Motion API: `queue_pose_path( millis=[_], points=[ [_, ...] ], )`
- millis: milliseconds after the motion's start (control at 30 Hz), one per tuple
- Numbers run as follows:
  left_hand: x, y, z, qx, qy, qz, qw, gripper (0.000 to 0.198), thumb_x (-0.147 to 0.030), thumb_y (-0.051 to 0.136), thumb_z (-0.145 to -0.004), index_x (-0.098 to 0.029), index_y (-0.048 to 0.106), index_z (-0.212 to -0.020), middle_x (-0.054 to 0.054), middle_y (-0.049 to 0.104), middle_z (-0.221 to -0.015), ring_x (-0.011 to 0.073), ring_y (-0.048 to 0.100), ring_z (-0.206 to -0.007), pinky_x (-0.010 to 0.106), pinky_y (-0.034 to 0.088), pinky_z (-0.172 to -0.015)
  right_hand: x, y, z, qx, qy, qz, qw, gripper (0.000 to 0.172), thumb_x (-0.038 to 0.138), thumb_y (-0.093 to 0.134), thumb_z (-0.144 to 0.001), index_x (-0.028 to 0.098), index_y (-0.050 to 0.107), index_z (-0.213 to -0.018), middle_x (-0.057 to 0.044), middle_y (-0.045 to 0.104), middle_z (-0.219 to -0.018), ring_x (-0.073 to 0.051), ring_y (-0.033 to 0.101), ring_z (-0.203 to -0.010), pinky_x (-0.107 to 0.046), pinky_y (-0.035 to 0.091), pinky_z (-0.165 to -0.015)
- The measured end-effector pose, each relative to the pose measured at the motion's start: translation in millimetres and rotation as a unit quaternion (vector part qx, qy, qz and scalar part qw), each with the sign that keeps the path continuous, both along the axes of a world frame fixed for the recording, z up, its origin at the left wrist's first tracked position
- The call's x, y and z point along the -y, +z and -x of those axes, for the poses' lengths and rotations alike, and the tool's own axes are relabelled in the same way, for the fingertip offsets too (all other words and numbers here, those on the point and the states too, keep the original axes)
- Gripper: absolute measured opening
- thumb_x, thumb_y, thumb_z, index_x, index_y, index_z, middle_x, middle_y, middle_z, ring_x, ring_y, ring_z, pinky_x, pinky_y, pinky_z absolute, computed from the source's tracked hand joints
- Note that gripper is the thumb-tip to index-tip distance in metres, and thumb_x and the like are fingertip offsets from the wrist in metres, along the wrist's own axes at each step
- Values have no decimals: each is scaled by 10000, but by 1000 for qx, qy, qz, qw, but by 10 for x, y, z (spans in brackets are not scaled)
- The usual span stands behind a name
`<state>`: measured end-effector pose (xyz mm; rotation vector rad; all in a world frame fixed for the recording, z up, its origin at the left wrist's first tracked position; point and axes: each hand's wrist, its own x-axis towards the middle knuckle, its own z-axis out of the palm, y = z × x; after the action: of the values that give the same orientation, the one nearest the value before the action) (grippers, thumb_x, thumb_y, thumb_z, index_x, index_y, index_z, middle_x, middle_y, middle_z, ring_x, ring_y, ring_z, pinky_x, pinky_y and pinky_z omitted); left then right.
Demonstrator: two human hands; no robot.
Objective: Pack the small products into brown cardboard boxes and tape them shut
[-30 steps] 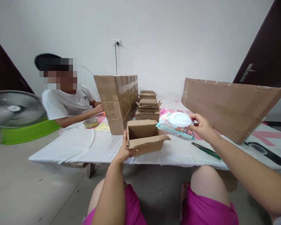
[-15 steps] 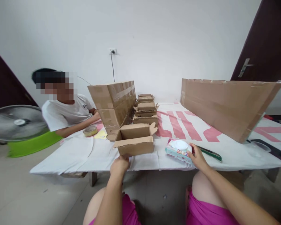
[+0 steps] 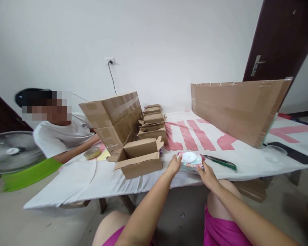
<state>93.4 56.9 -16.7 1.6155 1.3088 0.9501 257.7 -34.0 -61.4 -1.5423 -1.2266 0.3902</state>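
A pack of wet wipes (image 3: 191, 165), pink and teal with a white lid, is between my two hands near the table's front edge. My left hand (image 3: 174, 165) grips its left end, and my right hand (image 3: 207, 173) has the right end, fingers closed on it. To the left of the pack stands an open cardboard box (image 3: 141, 165) with its flaps up; its inner floor is hidden by the front wall. Just right of my right hand lies a green utility knife (image 3: 222, 162).
More open small boxes (image 3: 152, 131) line up behind the near one, beside stacked taped cartons (image 3: 113, 116). A large cardboard piece (image 3: 236, 109) stands at right, near a dark phone (image 3: 291, 152). A tape roll (image 3: 92, 152) lies left, by a co-worker (image 3: 59, 136). A fan (image 3: 12, 150) stands beyond.
My left hand has left the front of the open box and moved right to take hold of the wipes pack. The view has turned slightly right.
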Motion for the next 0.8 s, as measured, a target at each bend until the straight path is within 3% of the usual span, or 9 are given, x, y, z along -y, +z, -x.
queue_pose_path(
  millis=[100, 233, 367, 500, 600, 700, 800],
  points=[
    [-246, 169, -285, 12, -4, -24, 1000, 518, -361, 623, -758, -94, 549, -1196, 215, 582, -1261, 337, 521, -1209, 415, 379, -1016, -314, 291, -33, -69, -9, -48, 996, 498, 556, 521, -728, 204, 595, -1072, -113, 663, -1046, -297, 584, -1039, -444, 419, -944],
    [-550, 540, -523, 42, 19, -89, 995, 664, -271, 631, -758, -97, 392, -1353, 187, 493, -1363, 291, 480, -1253, 371, 350, -1049, -907, 699, -246, -145, -21, -90, 985, 571, 616, 437, -757, 180, 531, -1114, -114, 631, -1084, -245, 603, -978, -379, 488, -832],
    [-698, 750, -592, 59, 43, -136, 988, 804, -206, 683, -701, -115, 304, -1403, 172, 458, -1381, 280, 445, -1274, 357, 328, -1069, -1287, 849, -375, -197, -31, -110, 974, 613, 660, 324, -799, 178, 476, -1147, -83, 621, -1055, -192, 610, -919, -303, 510, -727],
    [-563, 621, -534, 74, 53, -161, 983, 975, -193, 760, -602, -133, 239, -1424, 157, 434, -1340, 280, 431, -1265, 355, 326, -1073, -1202, 761, -323, -230, -65, -136, 961, 656, 664, 278, -819, 178, 420, -1234, -106, 560, -1202, -202, 558, -1062, -307, 488, -801],
    [-334, 439, -452, 79, 41, -155, 984, 899, -255, 818, -524, -148, 400, -1312, 132, 430, -1263, 303, 432, -1240, 382, 330, -1071, -950, 678, -220, -240, -81, -152, 955, 639, 646, 301, -832, 184, 422, -1255, -122, 500, -1304, -215, 481, -1188, -326, 434, -916],
    [-96, 266, -367, 93, 46, -155, 982, 839, -305, 839, -484, -150, 455, -1213, 135, 412, -1256, 318, 415, -1248, 395, 326, -1074, -693, 591, -97, -243, -65, -158, 955, 569, 618, 313, -851, 186, 486, -1178, -110, 552, -1236, -212, 504, -1154, -329, 422, -928],
    [104, 105, -282, 138, 29, -143, 980, 962, -310, 844, -471, -171, 343, -1281, 150, 429, -1289, 308, 430, -1254, 404, 340, -1064, -505, 465, 19, -234, -68, -162, 956, 501, 600, 332, -857, 193, 514, -1085, -86, 593, -1108, -206, 539, -1051, -329, 434, -884]
  ],
)
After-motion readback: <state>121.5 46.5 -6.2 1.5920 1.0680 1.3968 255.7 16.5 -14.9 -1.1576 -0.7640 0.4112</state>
